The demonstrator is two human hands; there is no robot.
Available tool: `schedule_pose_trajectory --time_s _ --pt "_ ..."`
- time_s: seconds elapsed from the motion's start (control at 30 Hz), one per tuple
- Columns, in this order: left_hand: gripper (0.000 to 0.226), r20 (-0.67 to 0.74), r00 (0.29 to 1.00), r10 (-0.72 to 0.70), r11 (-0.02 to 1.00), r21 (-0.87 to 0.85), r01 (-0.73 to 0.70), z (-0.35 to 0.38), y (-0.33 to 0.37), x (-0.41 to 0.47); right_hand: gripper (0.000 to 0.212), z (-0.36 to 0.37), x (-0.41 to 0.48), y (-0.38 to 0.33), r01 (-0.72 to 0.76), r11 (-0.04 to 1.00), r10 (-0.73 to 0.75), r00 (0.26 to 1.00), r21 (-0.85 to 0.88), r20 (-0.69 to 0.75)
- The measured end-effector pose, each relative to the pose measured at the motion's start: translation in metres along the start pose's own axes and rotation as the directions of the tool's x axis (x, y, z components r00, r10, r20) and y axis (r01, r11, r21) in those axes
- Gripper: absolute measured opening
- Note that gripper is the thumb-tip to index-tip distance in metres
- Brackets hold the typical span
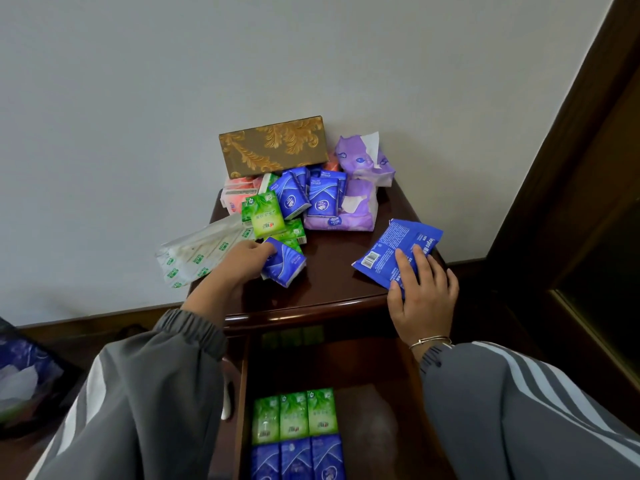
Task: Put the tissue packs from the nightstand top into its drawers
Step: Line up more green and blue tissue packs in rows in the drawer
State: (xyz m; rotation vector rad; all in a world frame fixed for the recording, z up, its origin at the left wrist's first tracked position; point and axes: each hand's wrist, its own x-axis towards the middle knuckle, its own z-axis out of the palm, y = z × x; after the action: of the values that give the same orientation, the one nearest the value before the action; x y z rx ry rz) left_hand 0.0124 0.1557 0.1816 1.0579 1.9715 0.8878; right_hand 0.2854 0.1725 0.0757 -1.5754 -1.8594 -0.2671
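left hand (pixel 246 259): fingers curled round the near end of a small blue pack (pixel 286 264) at the front of the pile, so that one's gripped.
right hand (pixel 420 294): fingers laid pretty straight on top of the flat pack (pixel 398 247), pressing it down rather than wrapping it. Not a real hold.
where the stuff is: both packs sit on the nightstand (pixel 332 275), blue pack front left, flat pack at the right edge. Behind them is a heap of green packs (pixel 265 216), more blue ones, purple packs (pixel 360 188) and a gold box (pixel 273 145).
drawer (pixel 375 424): pulled open right below, with a row of green and a row of blue lined up on its left side. Looks like plenty of room on the right.
blue pack feel: I'd guess light and squishy, with slick plastic wrap. Pinch across the two broad faces; squeezing hard just dents it, no harm done.
flat pack feel: thin and floppy, glossy film, probably sags if lifted by one corner. Better to get the thumb under the near long edge and pinch mid-edge.
watch out: the pile is loose and leaning, so tugging one out could send its neighbours sliding off the front.
progress: roughly partway, lots still on top.
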Motion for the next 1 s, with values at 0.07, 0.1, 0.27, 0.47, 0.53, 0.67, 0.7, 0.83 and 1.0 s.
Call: schedule_pose_trajectory --time_s 0.07,0.1,0.27,0.47,0.53,0.67,0.7,0.83,1.0 --pt "0.02 -0.059 0.998 0.011 0.999 -0.031 -0.012 0.002 -0.004 -0.001 0.051 0.0 0.0 0.001 -0.001 1.0 0.001 1.0 0.002 0.008" --pt "0.024 -0.08 0.997 0.021 1.0 -0.01 -0.022 0.003 -0.005 -0.001 0.051 0.0 0.0 0.001 -0.002 1.0 0.002 1.0 0.002 0.013" --pt "0.019 -0.173 0.98 0.101 0.995 0.006 -0.102 0.011 -0.017 -0.002 0.051 0.0 0.0 -0.001 -0.009 1.0 0.01 1.0 -0.013 0.021" --pt "0.015 -0.163 0.986 0.026 0.968 -0.242 -0.066 -0.009 -0.032 -0.002 0.052 0.0 0.0 -0.001 -0.006 1.0 0.007 1.0 -0.019 0.021" --pt "0.013 -0.148 0.988 -0.039 0.914 -0.405 -0.024 -0.025 -0.035 -0.002 0.052 0.0 0.0 0.0 -0.005 1.0 0.005 1.0 -0.018 0.017" --pt "0.022 -0.173 0.971 -0.167 0.953 -0.281 0.114 -0.057 -0.055 -0.002 0.051 0.003 -0.001 0.0 -0.005 1.0 0.005 1.0 -0.016 0.0" --pt "0.023 -0.181 0.971 -0.158 0.981 -0.14 0.134 -0.061 -0.059 -0.003 0.051 0.003 -0.001 0.0 -0.005 1.0 0.005 1.0 -0.017 0.0" --pt "0.032 -0.332 0.939 0.086 0.846 0.522 0.107 -0.054 -0.05 -0.012 0.052 0.004 0.0 0.001 -0.008 1.0 0.008 1.0 -0.008 -0.003" --pt "0.057 -0.397 0.88 0.26 0.898 0.435 -0.068 -0.012 0.002 -0.009 0.052 0.003 0.0 0.0 -0.012 1.0 0.012 1.0 -0.022 0.007"
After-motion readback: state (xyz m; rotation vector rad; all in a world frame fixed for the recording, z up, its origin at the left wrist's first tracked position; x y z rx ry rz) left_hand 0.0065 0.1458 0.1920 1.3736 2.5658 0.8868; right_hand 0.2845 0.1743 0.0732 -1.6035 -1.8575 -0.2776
